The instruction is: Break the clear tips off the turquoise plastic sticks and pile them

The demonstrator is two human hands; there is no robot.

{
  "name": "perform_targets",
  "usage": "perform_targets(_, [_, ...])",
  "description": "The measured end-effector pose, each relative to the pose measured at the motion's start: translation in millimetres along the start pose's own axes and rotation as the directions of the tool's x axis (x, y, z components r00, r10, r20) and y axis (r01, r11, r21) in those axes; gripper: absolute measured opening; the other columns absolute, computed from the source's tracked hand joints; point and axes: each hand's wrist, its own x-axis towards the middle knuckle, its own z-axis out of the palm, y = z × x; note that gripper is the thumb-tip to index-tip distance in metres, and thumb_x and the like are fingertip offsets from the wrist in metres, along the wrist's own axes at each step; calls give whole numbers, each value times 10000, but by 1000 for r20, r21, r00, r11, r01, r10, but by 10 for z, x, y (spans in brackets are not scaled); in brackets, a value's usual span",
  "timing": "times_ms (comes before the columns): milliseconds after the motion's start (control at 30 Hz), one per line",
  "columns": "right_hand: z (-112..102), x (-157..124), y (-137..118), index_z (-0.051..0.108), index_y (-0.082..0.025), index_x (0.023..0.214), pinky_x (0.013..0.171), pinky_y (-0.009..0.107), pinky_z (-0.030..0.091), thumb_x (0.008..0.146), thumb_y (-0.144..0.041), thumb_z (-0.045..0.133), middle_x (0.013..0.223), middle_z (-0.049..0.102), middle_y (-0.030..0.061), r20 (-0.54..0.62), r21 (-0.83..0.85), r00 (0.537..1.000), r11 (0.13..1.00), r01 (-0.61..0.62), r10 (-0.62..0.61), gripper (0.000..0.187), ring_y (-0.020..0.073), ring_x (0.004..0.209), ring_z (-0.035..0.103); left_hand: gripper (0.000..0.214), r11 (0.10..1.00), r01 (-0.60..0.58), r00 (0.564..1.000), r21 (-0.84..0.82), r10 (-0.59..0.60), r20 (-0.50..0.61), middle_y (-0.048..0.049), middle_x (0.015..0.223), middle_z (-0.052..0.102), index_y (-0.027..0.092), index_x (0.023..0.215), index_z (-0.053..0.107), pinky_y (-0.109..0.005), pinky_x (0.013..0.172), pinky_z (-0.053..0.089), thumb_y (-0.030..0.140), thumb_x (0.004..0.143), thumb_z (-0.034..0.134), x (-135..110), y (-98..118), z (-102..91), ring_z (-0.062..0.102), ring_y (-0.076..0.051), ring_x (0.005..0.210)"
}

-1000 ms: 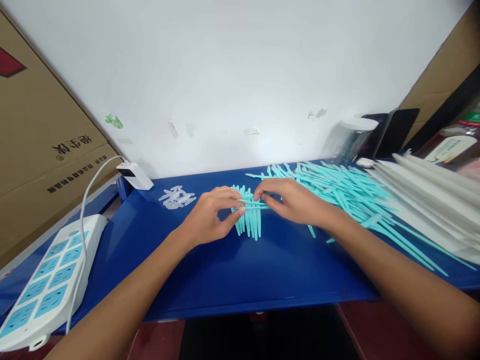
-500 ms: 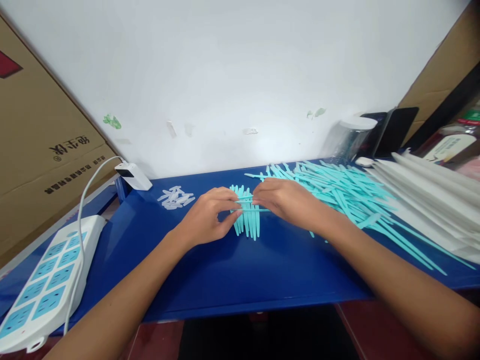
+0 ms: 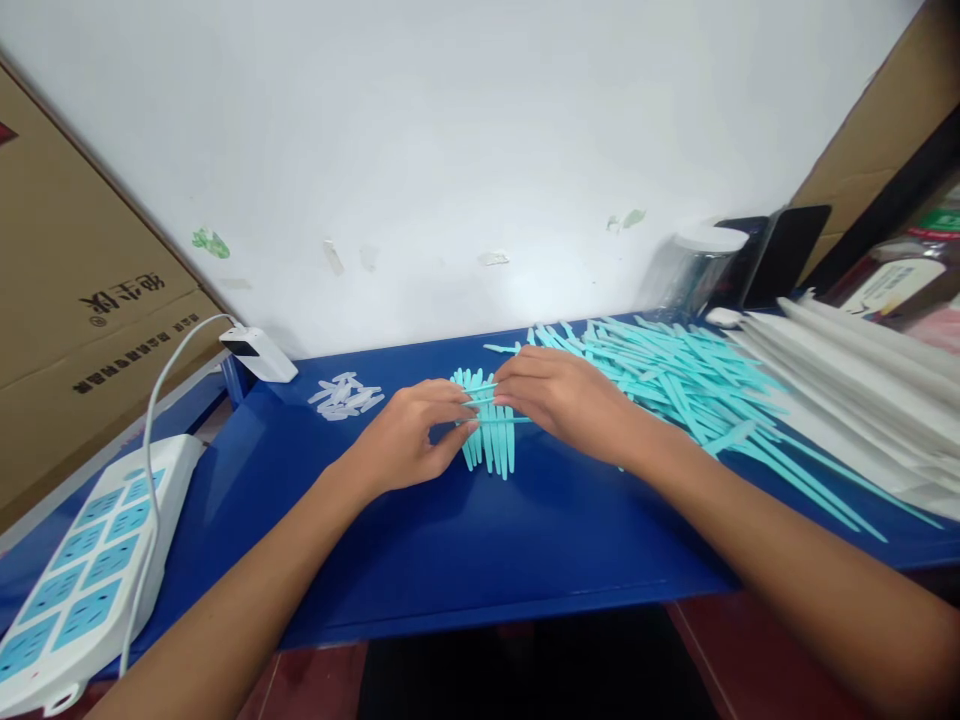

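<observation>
A row of thin turquoise plastic sticks (image 3: 495, 450) lies side by side on the blue tabletop, pointing away from me. Across them run a few more such sticks, roughly level from left to right. My left hand (image 3: 409, 435) pinches the left ends of these crossing sticks between thumb and fingers. At the other side, my right hand (image 3: 555, 395) has its fingers closed on the right part of the crossing sticks, palm down. The fingers hide some of the sticks' ends, so their exact number is unclear.
A heap of loose turquoise sticks (image 3: 675, 375) spreads to the right, beside white paper-like packets (image 3: 847, 400). Small translucent pieces (image 3: 345, 397) lie at left. A power strip (image 3: 97, 560), a small white device (image 3: 259, 353), a lidded clear jar (image 3: 697, 270) and a cardboard box (image 3: 90, 290) stand around.
The view has shifted slightly, moving everything a little left in the picture. Both hands keep hold of the crossing sticks; the right fingers sit slightly closer to the left hand.
</observation>
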Motion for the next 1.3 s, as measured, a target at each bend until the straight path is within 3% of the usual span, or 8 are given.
perform_targets(267, [-34,16,16,760,-154,1013,864,434,503,1066,-188,484,1071,754,145,1,2,1000,1000,22,-22,282,278,997,662,204,999,16,999,40,-18,35,-73,947,796,233,977,801,-419,904,602,272,1002,602,24,31,-72,749,-241,930])
perform_targets(433, [-203,-66,292,776,-152,999,853,453,505,1058,-199,497,1051,766,155,-71,-57,995,996,-67,63,288,305,1011,643,173,990,81,994,113,-71,-85,-79,983,816,211,930,809,-375,836,606,285,969,657,-25,-127,-232,766,-248,941])
perform_targets(567, [-255,-110,430,783,-157,1011,828,458,512,1056,-205,497,1032,776,150,-93,-63,988,990,-128,122,293,312,1003,635,134,989,115,985,91,-102,-136,-67,1019,826,221,942,816,-425,921,600,297,936,706,-35,-155,-285,767,-277,1039])
perform_targets(733, [-159,-64,334,773,-174,952,823,438,510,1045,-194,527,1017,779,131,-74,-11,997,999,-37,36,264,289,972,632,119,994,45,998,104,-41,-40,-53,1027,827,232,957,802,-514,1050,526,261,949,687,9,-13,-154,696,-312,1234])
perform_targets(900, [-95,-28,212,735,-176,966,847,427,492,1050,-165,500,1021,759,123,-42,81,999,997,17,-14,250,274,973,623,101,1000,-5,999,5,5,-38,-57,1041,821,212,983,779,-455,1022,551,210,947,685,3,12,-64,753,-257,1085])
perform_targets(1300, [-70,-57,103,635,-191,1041,826,362,457,1081,-221,463,1005,687,96,-4,284,992,952,-117,123,179,230,935,587,120,998,3,1000,-67,-2,17,-71,983,813,201,976,783,-444,973,560,217,955,667,6,87,-46,761,-245,950])
